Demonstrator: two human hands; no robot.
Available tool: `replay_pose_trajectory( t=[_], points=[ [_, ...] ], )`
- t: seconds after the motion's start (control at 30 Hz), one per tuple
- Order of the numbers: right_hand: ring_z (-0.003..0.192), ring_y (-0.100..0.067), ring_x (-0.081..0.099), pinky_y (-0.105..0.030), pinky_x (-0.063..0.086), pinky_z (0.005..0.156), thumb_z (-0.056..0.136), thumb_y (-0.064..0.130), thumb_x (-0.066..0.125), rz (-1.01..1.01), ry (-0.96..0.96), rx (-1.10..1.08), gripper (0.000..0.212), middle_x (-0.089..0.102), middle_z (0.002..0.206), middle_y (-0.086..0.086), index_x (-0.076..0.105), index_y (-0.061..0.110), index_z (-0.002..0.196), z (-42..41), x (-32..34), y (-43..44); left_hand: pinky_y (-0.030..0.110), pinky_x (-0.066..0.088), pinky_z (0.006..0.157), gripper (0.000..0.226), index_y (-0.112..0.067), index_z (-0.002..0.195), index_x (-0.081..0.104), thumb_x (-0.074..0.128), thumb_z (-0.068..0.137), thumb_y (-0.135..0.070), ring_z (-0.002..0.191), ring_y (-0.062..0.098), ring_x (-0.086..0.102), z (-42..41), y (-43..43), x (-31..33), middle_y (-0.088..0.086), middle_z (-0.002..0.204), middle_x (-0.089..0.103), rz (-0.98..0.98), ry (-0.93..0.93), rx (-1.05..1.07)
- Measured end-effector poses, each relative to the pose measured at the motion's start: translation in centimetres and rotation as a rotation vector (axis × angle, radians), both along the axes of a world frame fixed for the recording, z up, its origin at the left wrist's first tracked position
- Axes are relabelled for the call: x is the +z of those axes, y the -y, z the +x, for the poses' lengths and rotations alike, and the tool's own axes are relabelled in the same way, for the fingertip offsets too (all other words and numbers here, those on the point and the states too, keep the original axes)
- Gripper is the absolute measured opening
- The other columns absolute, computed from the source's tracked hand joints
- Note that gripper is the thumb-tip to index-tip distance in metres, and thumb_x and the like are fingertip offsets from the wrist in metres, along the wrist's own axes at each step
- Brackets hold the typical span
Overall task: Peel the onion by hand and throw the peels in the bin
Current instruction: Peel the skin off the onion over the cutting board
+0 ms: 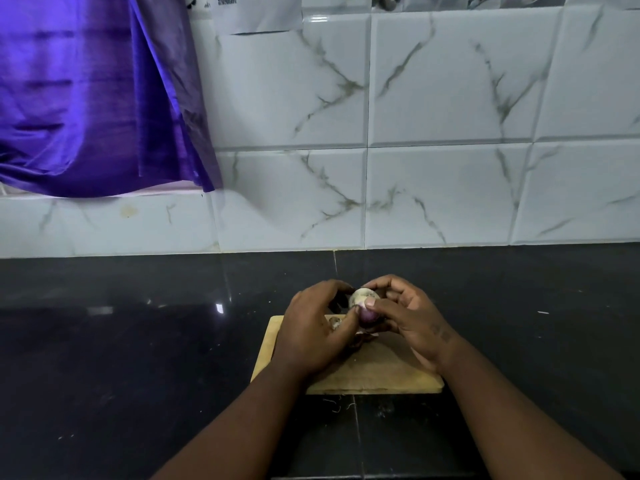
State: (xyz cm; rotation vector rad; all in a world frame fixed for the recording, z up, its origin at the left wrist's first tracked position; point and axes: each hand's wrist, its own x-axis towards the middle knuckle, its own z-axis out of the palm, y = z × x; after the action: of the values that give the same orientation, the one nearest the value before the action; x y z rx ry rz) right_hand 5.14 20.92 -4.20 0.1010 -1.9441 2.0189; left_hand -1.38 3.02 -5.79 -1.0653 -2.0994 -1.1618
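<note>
Peels (335, 322) litter board (381, 379) beneath both hands' fingers (372, 302) gripping onion (363, 299).

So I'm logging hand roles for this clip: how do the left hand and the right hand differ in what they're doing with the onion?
The left hand lies palm down, its back to the camera, thumb tip on the onion; the right hand is turned more sideways, fingers curled over the top, its thumb pressed across the front. The left hides some loose peel on the cutting board; the right covers none. Both grip the same onion, above the board.
</note>
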Motion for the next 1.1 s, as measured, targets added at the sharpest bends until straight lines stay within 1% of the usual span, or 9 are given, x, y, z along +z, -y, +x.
replay_pose_trajectory(
  t=[0.13, 0.23, 0.4, 0.53, 0.7, 0.8, 0.93, 1.0, 1.1],
  points=[
    [0.091, -0.024, 0.072, -0.033, 0.060, 0.070, 0.092, 0.003, 0.069, 0.026, -0.012, 0.006, 0.016, 0.073, 0.110, -0.021, 0.071, 0.007, 0.108, -0.04, -0.12, -0.10, 0.042, 0.056, 0.083, 0.026, -0.025, 0.109, 0.070, 0.063, 0.091, -0.043, 0.092, 0.007, 0.066, 0.04, -0.09, -0.04, -0.014, 0.098, 0.071, 0.021, 0.017, -0.036],
    [0.090, -0.024, 0.071, -0.033, 0.060, 0.068, 0.093, 0.002, 0.068, 0.029, -0.021, 0.010, 0.016, 0.073, 0.110, -0.022, 0.071, 0.006, 0.108, -0.09, -0.24, -0.18, 0.042, 0.056, 0.080, 0.022, -0.024, 0.104, 0.071, 0.064, 0.091, -0.040, 0.089, 0.008, 0.066, -0.02, -0.03, -0.01, -0.013, 0.095, 0.071, 0.036, 0.016, -0.036],
    [0.088, -0.024, 0.071, -0.032, 0.060, 0.067, 0.093, 0.000, 0.067, 0.020, -0.026, 0.007, 0.016, 0.072, 0.109, -0.024, 0.069, 0.003, 0.109, -0.17, -0.16, -0.05, 0.042, 0.057, 0.078, 0.022, -0.023, 0.104, 0.073, 0.062, 0.093, -0.038, 0.087, 0.008, 0.066, 0.03, -0.02, -0.05, -0.011, 0.095, 0.073, 0.032, 0.003, -0.020],
    [0.087, -0.025, 0.071, -0.032, 0.060, 0.065, 0.092, -0.001, 0.067, 0.006, -0.029, 0.005, 0.016, 0.073, 0.108, -0.024, 0.069, 0.002, 0.108, -0.19, -0.23, 0.04, 0.044, 0.057, 0.077, 0.019, -0.021, 0.103, 0.074, 0.059, 0.093, -0.024, 0.086, 0.011, 0.067, -0.25, -0.06, -0.11, -0.009, 0.095, 0.074, 0.047, -0.016, 0.032],
    [0.084, -0.021, 0.072, -0.029, 0.059, 0.065, 0.092, 0.001, 0.068, -0.011, -0.050, -0.012, 0.016, 0.074, 0.106, -0.021, 0.069, 0.001, 0.108, -0.21, -0.09, 0.08, 0.041, 0.057, 0.077, 0.023, -0.022, 0.104, 0.073, 0.061, 0.092, -0.038, 0.087, 0.006, 0.065, 0.49, 0.13, 0.28, -0.011, 0.095, 0.072, 0.048, -0.044, 0.027],
    [0.090, -0.028, 0.072, -0.037, 0.061, 0.071, 0.091, 0.003, 0.072, 0.019, -0.054, -0.031, 0.016, 0.074, 0.108, -0.023, 0.069, 0.004, 0.107, -0.44, -0.29, -0.06, 0.041, 0.057, 0.077, 0.023, -0.024, 0.101, 0.072, 0.063, 0.089, -0.041, 0.086, 0.007, 0.065, 0.50, 0.15, 0.28, -0.012, 0.093, 0.071, 0.025, -0.050, 0.046],
    [0.090, -0.030, 0.071, -0.044, 0.063, 0.074, 0.089, 0.004, 0.075, 0.023, -0.067, -0.056, 0.015, 0.072, 0.108, -0.025, 0.069, 0.006, 0.103, -0.54, -0.50, -0.07, 0.043, 0.058, 0.072, 0.015, -0.022, 0.093, 0.074, 0.067, 0.089, -0.035, 0.080, 0.009, 0.067, 0.36, -0.10, 0.21, -0.010, 0.087, 0.074, 0.043, -0.062, 0.063],
    [0.090, -0.031, 0.071, -0.044, 0.063, 0.073, 0.089, 0.005, 0.075, 0.020, -0.069, -0.057, 0.015, 0.070, 0.109, -0.027, 0.068, 0.006, 0.102, -0.54, -0.48, -0.02, 0.042, 0.058, 0.069, 0.010, -0.021, 0.090, 0.074, 0.070, 0.088, -0.031, 0.078, 0.009, 0.068, 0.14, -0.14, 0.19, -0.010, 0.085, 0.074, 0.049, -0.060, 0.079],
    [0.090, -0.031, 0.071, -0.043, 0.063, 0.072, 0.088, 0.006, 0.076, 0.018, -0.059, -0.055, 0.016, 0.069, 0.110, -0.029, 0.067, 0.006, 0.102, -0.62, -0.50, 0.07, 0.042, 0.057, 0.068, 0.011, -0.022, 0.089, 0.073, 0.069, 0.087, -0.032, 0.076, 0.009, 0.066, 0.04, -0.07, 0.27, -0.010, 0.084, 0.073, 0.043, -0.046, 0.101]
  ],
)
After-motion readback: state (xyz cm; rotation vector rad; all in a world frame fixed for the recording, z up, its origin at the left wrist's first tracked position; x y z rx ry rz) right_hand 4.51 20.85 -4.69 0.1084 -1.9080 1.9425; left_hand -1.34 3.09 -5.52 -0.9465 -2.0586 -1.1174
